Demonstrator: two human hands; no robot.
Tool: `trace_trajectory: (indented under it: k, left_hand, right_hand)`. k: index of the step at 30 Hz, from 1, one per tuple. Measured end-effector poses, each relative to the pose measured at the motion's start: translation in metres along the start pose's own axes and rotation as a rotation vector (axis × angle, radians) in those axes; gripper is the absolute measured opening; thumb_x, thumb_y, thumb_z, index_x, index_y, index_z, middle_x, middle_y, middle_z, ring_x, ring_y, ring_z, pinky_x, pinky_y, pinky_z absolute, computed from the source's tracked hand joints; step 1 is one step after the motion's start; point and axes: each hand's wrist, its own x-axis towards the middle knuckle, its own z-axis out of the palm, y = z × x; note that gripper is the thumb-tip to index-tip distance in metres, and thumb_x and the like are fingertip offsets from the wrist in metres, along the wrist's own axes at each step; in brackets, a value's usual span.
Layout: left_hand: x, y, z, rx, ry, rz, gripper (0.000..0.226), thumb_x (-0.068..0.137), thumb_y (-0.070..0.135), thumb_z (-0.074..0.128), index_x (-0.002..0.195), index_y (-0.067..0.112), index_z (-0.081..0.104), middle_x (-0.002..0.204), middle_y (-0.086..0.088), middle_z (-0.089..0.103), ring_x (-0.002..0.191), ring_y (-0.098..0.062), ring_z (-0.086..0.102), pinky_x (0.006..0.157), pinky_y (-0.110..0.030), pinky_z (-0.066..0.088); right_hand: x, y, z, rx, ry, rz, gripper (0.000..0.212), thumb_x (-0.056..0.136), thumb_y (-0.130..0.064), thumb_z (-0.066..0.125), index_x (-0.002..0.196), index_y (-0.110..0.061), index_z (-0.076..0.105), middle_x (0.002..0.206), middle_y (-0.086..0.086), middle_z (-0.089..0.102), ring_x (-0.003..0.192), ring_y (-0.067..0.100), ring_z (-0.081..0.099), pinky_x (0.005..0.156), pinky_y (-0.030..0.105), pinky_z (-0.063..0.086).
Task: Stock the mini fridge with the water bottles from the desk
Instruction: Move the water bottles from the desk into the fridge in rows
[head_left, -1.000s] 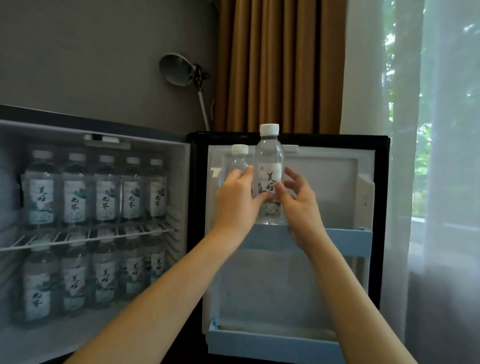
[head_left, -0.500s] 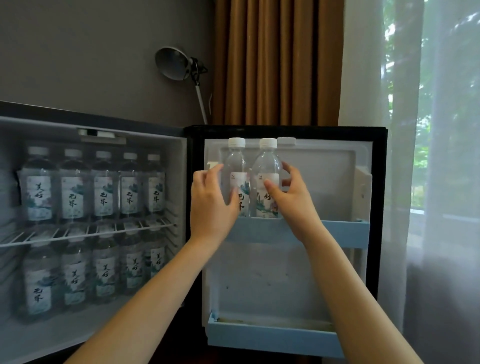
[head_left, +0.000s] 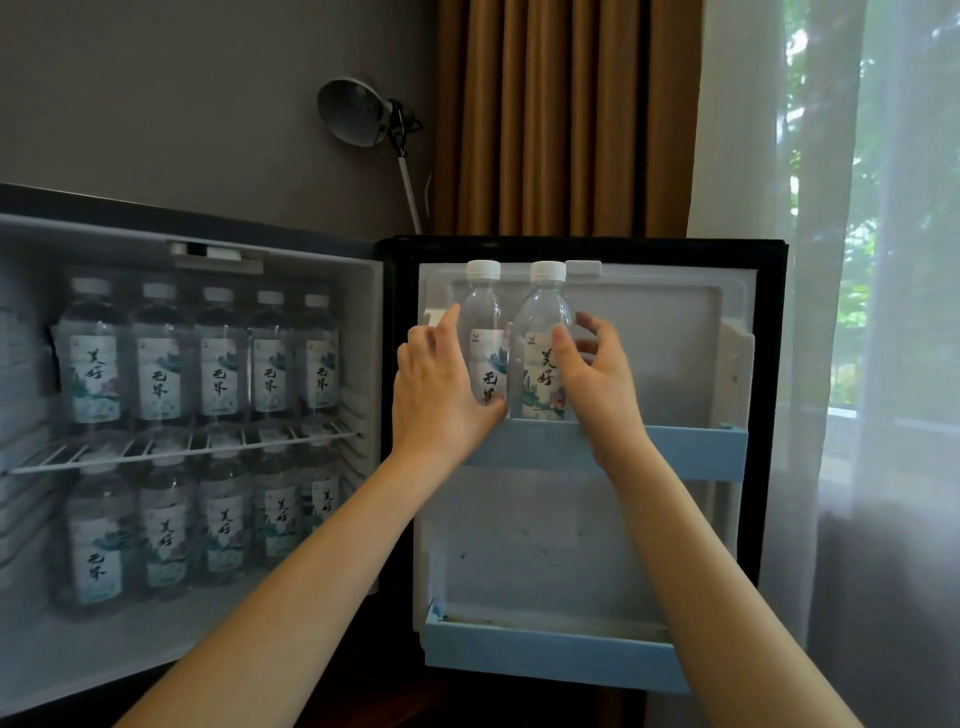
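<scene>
Second bottle (head_left: 540, 317) lowered into door shelf (head_left: 691, 448) | right hand (head_left: 597, 387) grips it | left hand (head_left: 436, 397) flat

The left door bottle (head_left: 488, 332) bore black brush characters reading 无界 on its label. The right door bottle (head_left: 543, 322), touching it, read 美好. A small mark above each was too small to read.

Above the wire rack (head_left: 182, 449), the upper end bottle (head_left: 93, 374) at far left read 美好, and the four upper bottles (head_left: 218, 374) beside it read 无界.

Below the rack, the lower end bottle (head_left: 98, 556) read 无界, and the four lower bottles (head_left: 223, 525) read 美好. The finer print was blurred.
</scene>
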Motion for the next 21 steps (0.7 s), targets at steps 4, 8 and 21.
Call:
trace_trajectory:
  k: [4,8,21]
  left_hand:
    - [-0.009,-0.007,-0.007,-0.081,0.018,0.016,0.088,0.071,0.024,0.076,0.142,0.013,0.024,0.128,-0.012,0.036,0.115,-0.025,0.037,0.088,-0.024,0.031]
    - [-0.02,-0.024,-0.024,-0.169,0.106,-0.039,0.067,0.079,0.016,0.067,0.137,0.009,0.034,0.12,-0.011,0.043,0.109,-0.02,0.043,0.086,-0.026,0.039]
    - [-0.094,-0.175,-0.113,0.01,0.071,-0.293,0.039,0.083,0.007,0.062,0.12,0.011,0.051,0.113,-0.007,0.047,0.093,-0.017,0.052,0.079,-0.025,0.042]
  right_hand:
    - [-0.012,0.001,0.007,-0.08,0.218,-0.173,0.032,0.095,-0.026,0.047,0.124,-0.012,0.048,0.121,0.003,0.048,0.113,0.016,0.048,0.1,0.034,0.043]
    - [-0.036,0.004,0.029,-0.307,0.425,-0.665,0.02,0.086,-0.008,0.049,0.097,0.003,0.061,0.099,0.016,0.056,0.098,0.022,0.047,0.089,0.013,0.033]
    - [-0.121,0.037,0.203,-0.284,-0.277,-0.784,0.02,0.073,-0.004,0.044,0.078,-0.002,0.063,0.076,0.011,0.058,0.076,0.028,0.052,0.068,0.029,0.041]
